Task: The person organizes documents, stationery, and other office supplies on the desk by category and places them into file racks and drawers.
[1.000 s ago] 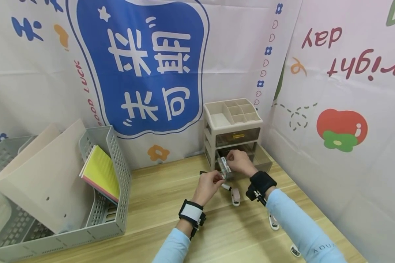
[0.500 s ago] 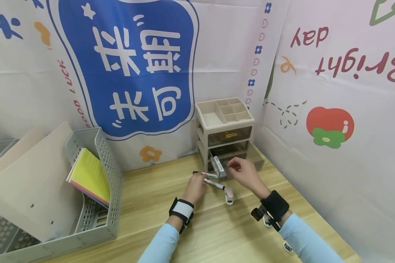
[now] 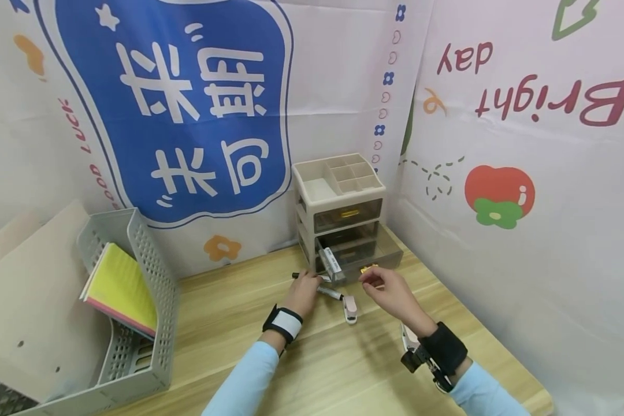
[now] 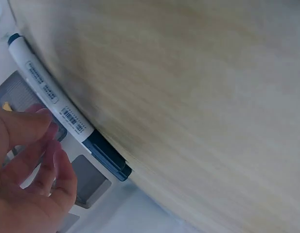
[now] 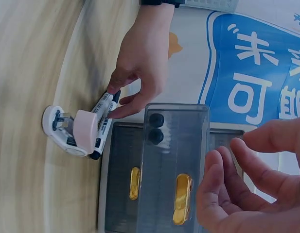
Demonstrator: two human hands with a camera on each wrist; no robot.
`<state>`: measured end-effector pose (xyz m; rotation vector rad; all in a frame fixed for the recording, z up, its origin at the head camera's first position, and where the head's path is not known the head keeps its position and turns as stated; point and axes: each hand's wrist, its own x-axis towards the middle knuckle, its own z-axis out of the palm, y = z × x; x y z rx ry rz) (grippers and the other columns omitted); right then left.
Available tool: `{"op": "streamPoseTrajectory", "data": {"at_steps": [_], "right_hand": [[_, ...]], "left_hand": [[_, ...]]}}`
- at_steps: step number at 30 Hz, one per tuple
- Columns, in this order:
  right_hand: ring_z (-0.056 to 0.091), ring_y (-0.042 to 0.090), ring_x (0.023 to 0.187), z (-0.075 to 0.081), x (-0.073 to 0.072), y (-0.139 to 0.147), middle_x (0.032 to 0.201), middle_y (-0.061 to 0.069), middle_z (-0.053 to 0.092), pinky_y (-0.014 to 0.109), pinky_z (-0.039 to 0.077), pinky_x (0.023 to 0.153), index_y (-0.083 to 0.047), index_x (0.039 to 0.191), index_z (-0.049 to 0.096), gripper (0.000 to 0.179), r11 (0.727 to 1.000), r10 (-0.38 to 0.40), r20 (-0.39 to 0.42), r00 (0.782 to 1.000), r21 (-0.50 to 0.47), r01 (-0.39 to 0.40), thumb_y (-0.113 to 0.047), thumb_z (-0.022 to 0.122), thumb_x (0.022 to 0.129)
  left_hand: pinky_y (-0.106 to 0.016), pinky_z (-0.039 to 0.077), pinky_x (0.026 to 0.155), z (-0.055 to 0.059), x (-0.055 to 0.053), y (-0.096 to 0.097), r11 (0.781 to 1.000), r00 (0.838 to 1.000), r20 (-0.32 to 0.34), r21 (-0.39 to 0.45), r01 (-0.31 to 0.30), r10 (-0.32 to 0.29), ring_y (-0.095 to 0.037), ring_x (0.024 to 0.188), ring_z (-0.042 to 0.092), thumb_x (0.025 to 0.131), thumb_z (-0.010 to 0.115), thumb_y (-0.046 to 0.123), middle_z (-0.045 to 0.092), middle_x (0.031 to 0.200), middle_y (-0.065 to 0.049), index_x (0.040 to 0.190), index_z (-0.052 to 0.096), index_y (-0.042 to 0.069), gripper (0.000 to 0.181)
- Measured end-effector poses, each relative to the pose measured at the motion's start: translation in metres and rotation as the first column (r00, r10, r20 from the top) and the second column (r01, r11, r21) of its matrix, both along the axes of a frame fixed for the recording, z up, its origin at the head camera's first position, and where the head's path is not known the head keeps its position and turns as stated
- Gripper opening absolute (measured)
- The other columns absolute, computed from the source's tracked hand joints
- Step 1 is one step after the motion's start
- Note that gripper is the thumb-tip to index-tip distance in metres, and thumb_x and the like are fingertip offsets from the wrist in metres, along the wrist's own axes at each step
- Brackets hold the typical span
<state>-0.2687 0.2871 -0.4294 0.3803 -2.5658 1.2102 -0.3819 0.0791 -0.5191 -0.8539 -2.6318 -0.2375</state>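
Markers (image 3: 329,292), two of them, lie on the wooden surface (image 3: 213,323) toward its back edge, just in front of the drawer unit (image 3: 340,195) that stands at the back right corner. The left hand (image 3: 301,294) is down at them, thumb and fingertips bent around their ends in the right wrist view; whether it pinches either one, the pictures do not settle. The right hand (image 3: 392,290) hangs before the pulled-out drawer (image 3: 392,255), fingers loosely curved with a narrow gap to the thumb, holding nothing. Along that drawer's left wall another white marker (image 3: 333,261) lies, and two dark round ends show through the clear front. A pink stapler (image 3: 350,308) sits just beside the cap of the nearer loose marker.

The step in hand looks like gathering up the loose markers, perhaps to join those in the drawer. The next move would call for a firm pinch on one barrel, a lift free of its neighbour and the stapler, and a turn to line it up with the drawer's left wall.
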Motion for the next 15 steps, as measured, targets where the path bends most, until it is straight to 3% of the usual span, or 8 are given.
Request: {"op": "streamPoseTrajectory", "data": {"at_steps": [8, 15], "right_hand": [[0.062, 0.016, 0.084, -0.004, 0.004, 0.006, 0.094, 0.002, 0.067, 0.03, 0.05, 0.075, -0.012, 0.097, 0.066, 0.013, 0.999, -0.004, 0.065, 0.998, -0.046, 0.007, -0.006, 0.062, 0.086], [0.061, 0.014, 0.085, -0.011, 0.005, 0.01, 0.097, 0.002, 0.066, 0.031, 0.049, 0.075, -0.011, 0.097, 0.065, 0.013, 0.997, -0.005, 0.134, 0.991, -0.078, 0.015, -0.005, 0.063, 0.086]], "left_hand": [[-0.031, 0.049, 0.071, -0.007, -0.003, -0.003, 0.998, 1.0, 0.003, -0.05, -0.029, 0.029, -0.02, 0.082, 0.053, 0.084, 0.064, 0.0, 0.068, 0.095, -0.006, 0.096, 0.073, 0.015, 0.022], [-0.032, 0.05, 0.07, -0.011, -0.002, -0.002, 0.996, 0.999, -0.032, -0.081, -0.035, 0.033, -0.023, 0.086, 0.054, 0.082, 0.066, 0.0, 0.066, 0.099, -0.008, 0.093, 0.073, 0.015, 0.02]]}}
